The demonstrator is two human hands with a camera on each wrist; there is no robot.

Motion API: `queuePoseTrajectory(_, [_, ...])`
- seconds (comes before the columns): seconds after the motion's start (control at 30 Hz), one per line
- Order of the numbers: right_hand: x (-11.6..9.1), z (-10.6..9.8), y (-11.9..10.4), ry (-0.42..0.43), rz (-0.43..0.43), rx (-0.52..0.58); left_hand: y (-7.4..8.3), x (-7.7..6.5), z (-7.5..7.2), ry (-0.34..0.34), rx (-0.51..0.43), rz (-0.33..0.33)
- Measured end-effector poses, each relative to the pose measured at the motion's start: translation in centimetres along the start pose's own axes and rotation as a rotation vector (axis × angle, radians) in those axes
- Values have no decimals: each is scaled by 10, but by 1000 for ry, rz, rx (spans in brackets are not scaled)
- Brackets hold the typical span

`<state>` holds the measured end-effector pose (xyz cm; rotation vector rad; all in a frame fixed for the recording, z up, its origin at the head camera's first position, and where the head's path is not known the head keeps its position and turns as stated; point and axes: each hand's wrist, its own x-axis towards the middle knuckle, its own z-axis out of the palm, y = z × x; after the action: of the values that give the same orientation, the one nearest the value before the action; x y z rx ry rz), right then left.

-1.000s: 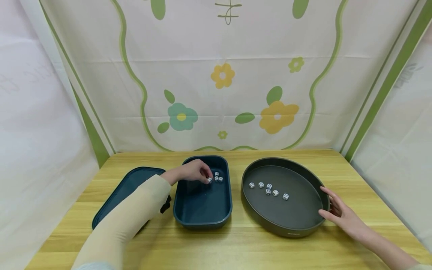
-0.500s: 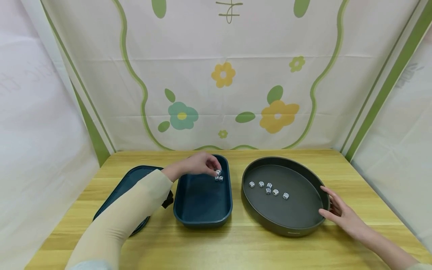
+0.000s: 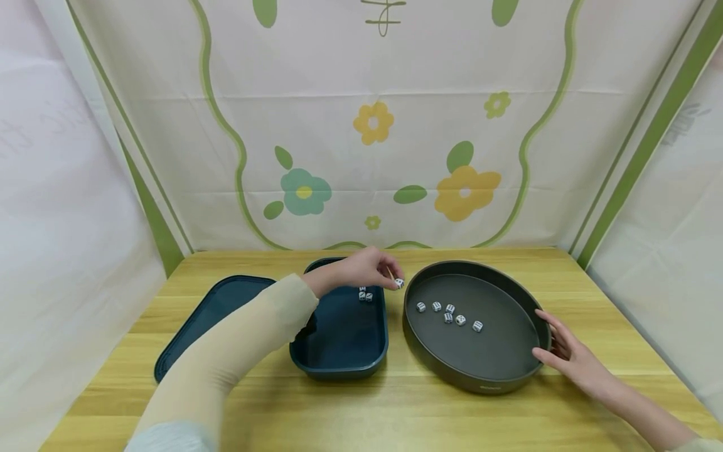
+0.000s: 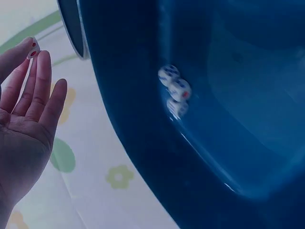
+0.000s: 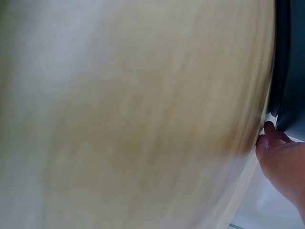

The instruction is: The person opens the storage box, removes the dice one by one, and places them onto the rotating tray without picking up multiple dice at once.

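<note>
My left hand (image 3: 373, 269) pinches a white die (image 3: 399, 284) between thumb and fingertips. It is above the gap between the blue rectangular pan (image 3: 339, 370) and the round dark pan (image 3: 480, 383). In the left wrist view, red pips show on this die (image 4: 33, 49). Three more dice (image 3: 365, 295) lie close together in the blue pan; in the left wrist view these dice (image 4: 179, 90) touch. Several dice (image 3: 449, 317) are spread over the round pan's floor. With fingers spread, my right hand (image 3: 576, 361) rests against the round pan's right rim and outer wall.
A dark blue flat lid or tray (image 3: 220, 314) lies at the left, partly behind my left sleeve (image 3: 237, 339). The wooden table (image 3: 407, 414) ends at a white cloth backdrop (image 3: 327, 125) with printed flowers, with cloth sides left and right.
My left hand picked up a die in the blue pan, passed over the other dice there, and carried it right past that pan's edge. The right hand stays at the round pan.
</note>
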<state>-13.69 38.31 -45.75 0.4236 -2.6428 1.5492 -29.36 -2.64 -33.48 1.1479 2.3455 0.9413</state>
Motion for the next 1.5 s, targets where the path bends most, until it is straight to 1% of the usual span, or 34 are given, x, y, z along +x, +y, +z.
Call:
queuePoseTrajectory(0.2, [-2, 0, 0, -1, -12, -4, 15, 23, 8, -6, 12, 16])
queuePoseTrajectory(0.43, [-5, 0, 0, 5, -15, -5, 30, 49, 19, -19, -28, 27])
queuePoseTrajectory(0.57, [-6, 1, -1, 7, -15, -1, 35, 61, 27, -28, -30, 36])
queuePoseTrajectory(0.77, [-6, 2, -4, 6, -6, 8, 38, 76, 40, -40, -20, 33])
queuePoseTrajectory(1.03, [-6, 1, -7, -5, 12, 18, 40, 90, 61, -37, -4, 32])
queuePoseTrajectory(1.17, [-7, 2, -7, -4, 4, 20, 40, 94, 72, -67, 4, 23])
queuePoseTrajectory(1.27, [-7, 3, -7, 1, -11, 18, 40, 96, 79, -84, 33, 17])
queuePoseTrajectory(1.37, [-7, 4, -7, 10, -29, 6, 39, 97, 83, -84, 62, 17])
queuePoseTrajectory(1.5, [-7, 4, -6, 13, -37, -4, 38, 97, 85, -79, 84, 17])
